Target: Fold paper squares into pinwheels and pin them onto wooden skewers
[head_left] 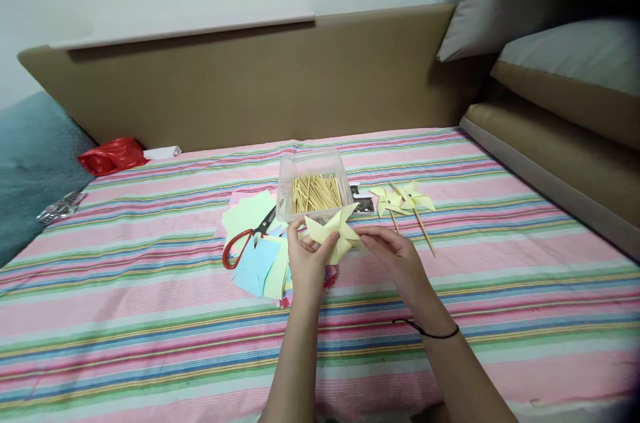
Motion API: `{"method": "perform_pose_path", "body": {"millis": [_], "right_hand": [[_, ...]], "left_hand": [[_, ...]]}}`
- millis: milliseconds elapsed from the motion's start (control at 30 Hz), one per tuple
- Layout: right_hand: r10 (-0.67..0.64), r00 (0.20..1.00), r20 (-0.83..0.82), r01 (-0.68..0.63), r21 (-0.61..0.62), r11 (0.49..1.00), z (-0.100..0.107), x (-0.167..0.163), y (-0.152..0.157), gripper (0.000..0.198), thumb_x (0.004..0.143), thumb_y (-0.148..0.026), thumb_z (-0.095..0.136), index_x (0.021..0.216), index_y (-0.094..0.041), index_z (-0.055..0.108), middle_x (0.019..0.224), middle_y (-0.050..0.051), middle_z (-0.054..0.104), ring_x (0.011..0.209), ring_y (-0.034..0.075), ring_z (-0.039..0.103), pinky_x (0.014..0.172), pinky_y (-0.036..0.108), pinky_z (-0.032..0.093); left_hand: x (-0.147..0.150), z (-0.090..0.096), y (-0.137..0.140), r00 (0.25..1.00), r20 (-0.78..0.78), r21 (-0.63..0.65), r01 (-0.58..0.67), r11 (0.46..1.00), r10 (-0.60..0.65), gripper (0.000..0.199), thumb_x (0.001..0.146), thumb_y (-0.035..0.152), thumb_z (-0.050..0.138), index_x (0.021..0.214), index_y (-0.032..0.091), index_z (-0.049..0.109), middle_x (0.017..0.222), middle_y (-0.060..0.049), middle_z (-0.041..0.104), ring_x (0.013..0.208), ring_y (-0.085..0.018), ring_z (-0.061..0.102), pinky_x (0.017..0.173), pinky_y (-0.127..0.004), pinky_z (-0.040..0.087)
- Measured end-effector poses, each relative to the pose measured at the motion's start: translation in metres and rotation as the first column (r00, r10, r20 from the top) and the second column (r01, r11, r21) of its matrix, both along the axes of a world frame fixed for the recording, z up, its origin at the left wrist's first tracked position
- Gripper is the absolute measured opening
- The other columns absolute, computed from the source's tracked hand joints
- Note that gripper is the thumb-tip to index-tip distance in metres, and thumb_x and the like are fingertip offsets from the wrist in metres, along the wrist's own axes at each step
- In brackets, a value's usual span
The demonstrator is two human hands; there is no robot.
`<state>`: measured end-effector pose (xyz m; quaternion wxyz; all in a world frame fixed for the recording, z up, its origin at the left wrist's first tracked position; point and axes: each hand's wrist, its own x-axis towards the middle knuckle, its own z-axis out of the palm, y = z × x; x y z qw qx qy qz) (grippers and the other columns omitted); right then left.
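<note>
A pale yellow paper pinwheel (340,251) is held up between my two hands. My left hand (309,261) grips it, the thumb pressed on its folded middle. My right hand (393,256) pinches the paper's right edge; a dark cord circles that wrist. Just beyond stands a clear plastic box (285,176) of thin wooden sticks (316,193). Red-handled scissors (249,241) rest on coloured paper sheets (260,266) left of my left hand. Past my right hand lie two yellow pinwheels on sticks, one left (388,201) and one right (413,196).
Small dark packets (363,204) of tiny items lie beside the box. A striped cloth (150,336) covers the surface. At the back left are a red plastic bag (114,155) and a white box (163,153). A brown padded back (260,89) and grey cushions (575,49) border the space.
</note>
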<state>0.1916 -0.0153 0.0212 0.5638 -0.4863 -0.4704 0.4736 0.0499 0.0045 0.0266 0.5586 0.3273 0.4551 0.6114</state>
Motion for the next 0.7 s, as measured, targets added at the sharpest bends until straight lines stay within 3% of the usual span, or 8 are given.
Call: {"method": "perform_pose_path", "body": {"millis": [467,700], "right_hand": [[-0.163,0.982,-0.094,0.161,-0.034,0.986,-0.006,0.014,0.001,0.021,0.079,-0.039,0.068,0.093,-0.023,0.068,0.089,0.003,0.071,0.086,0.021,0.066,0.082,0.036,0.051],[-0.153,0.987,-0.043,0.152,-0.032,0.988,-0.003,0.009,-0.001,0.024,0.076,-0.042,0.069,0.091,-0.023,0.068,0.089,0.005,0.072,0.088,0.023,0.066,0.083,0.038,0.052]], "left_hand": [[-0.005,0.006,-0.002,0.998,0.065,0.006,0.016,1.000,-0.017,0.071,0.061,0.025,0.081,0.117,0.021,0.038,0.080,-0.002,0.070,0.067,-0.015,0.068,0.061,-0.024,0.053],[-0.015,0.004,0.002,0.985,0.171,0.002,-0.023,1.000,0.022,0.078,0.061,0.027,0.081,0.124,0.022,0.035,0.080,-0.001,0.069,0.065,-0.014,0.067,0.060,-0.023,0.052]]}}
